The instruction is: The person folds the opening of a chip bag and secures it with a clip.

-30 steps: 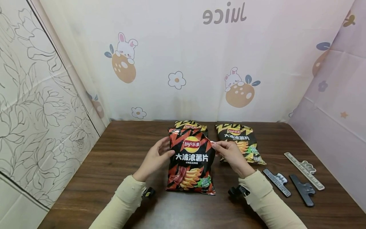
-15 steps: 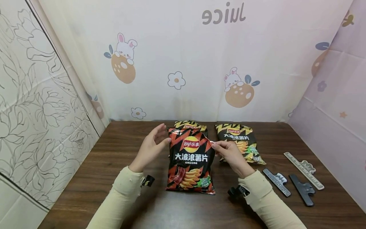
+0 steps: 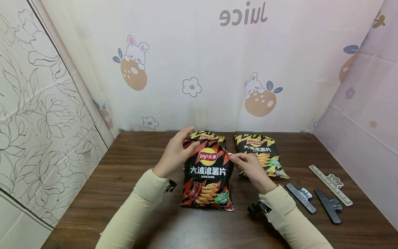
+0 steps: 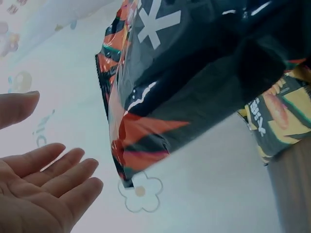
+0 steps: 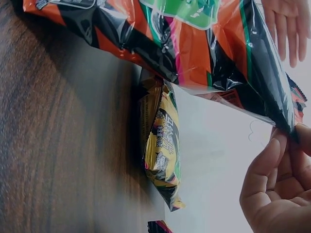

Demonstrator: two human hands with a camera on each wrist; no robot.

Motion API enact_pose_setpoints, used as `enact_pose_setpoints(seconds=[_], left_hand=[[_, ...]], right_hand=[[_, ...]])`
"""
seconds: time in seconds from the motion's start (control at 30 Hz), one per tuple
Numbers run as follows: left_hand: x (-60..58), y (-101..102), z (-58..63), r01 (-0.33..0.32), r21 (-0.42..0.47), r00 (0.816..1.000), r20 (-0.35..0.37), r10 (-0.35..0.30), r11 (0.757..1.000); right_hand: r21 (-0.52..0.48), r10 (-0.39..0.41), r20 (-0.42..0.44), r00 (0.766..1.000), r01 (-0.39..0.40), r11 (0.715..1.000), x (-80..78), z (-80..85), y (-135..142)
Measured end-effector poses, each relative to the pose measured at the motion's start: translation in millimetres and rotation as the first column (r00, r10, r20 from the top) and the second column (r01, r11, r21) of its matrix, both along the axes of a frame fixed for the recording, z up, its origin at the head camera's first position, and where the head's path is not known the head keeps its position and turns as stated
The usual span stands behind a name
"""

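A red-and-black chip bag stands upright in the middle of the table. My right hand pinches its upper right edge between thumb and fingers; the right wrist view shows this pinch at the bag's corner. At the bag's upper left is my left hand, its fingers straight and the thumb spread away. In the left wrist view that hand is apart from the bag, palm showing. Behind the red bag, a yellow-and-black chip bag is mostly hidden.
Another yellow-and-black chip bag lies to the right, behind my right hand. On the table's right side lie a cream clip, a grey clip and a black clip. A printed curtain hangs behind the table.
My left hand has left the red bag's left side, swung up and outward, then come back right to the bag's upper left. The right hand and the bag have stayed put.
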State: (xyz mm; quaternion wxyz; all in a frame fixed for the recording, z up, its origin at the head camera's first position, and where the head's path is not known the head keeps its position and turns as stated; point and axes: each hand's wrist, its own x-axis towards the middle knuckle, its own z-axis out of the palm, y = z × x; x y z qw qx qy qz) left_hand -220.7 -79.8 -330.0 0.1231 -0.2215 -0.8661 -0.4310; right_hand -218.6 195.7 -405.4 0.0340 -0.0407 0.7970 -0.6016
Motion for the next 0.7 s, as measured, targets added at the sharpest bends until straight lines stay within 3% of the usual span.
enact_pose_setpoints(seconds=[0.33,0.7], left_hand=[[-8.1,30.5,8.0,0.017,-0.119,0.997,-0.076,-0.026,0.993],[-20.7,45.5,12.4,0.044,-0.281,0.999,0.01,-0.043,0.959]], right_hand=[[-0.005,0.017,-0.008,1.0,-0.017,1.0,1.5,1.7,0.5],[-0.004,0.015,-0.012,1.0,-0.015,1.0,2.3,2.0,-0.4]])
